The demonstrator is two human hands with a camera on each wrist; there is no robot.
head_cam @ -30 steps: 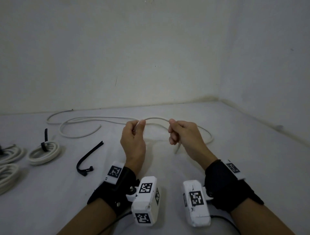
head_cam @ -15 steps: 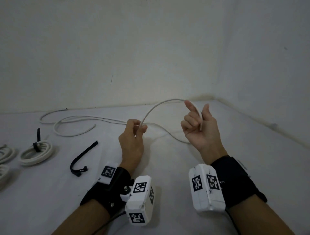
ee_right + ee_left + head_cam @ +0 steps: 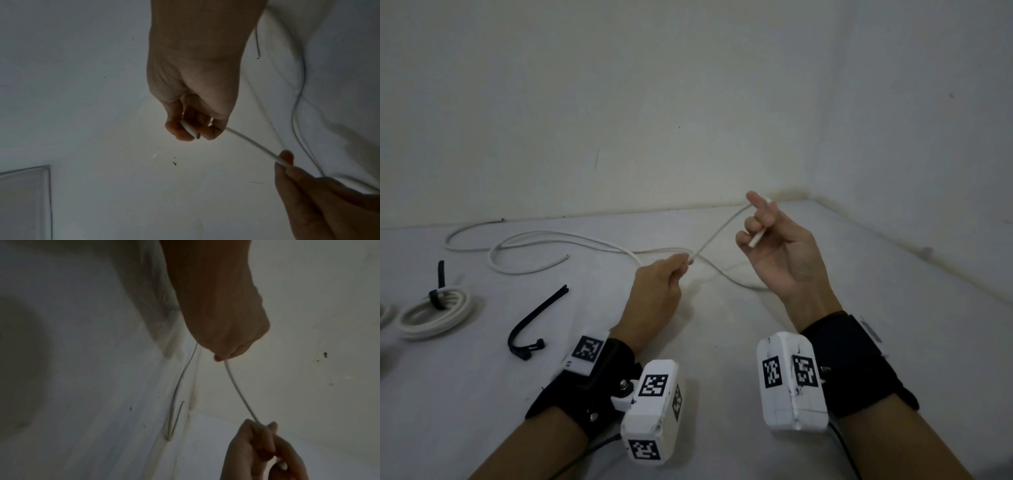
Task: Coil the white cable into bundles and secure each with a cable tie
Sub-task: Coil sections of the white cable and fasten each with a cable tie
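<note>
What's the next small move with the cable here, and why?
Probably swing the right hand back to the left hand to close the first loop: it grips the white cable near its cut end, the left pinches it further along, nothing coiled yet.

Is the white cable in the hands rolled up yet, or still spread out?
Spread out. The white cable trails in loose curves; the left hand and right hand hold one straight stretch, no loops.
</note>
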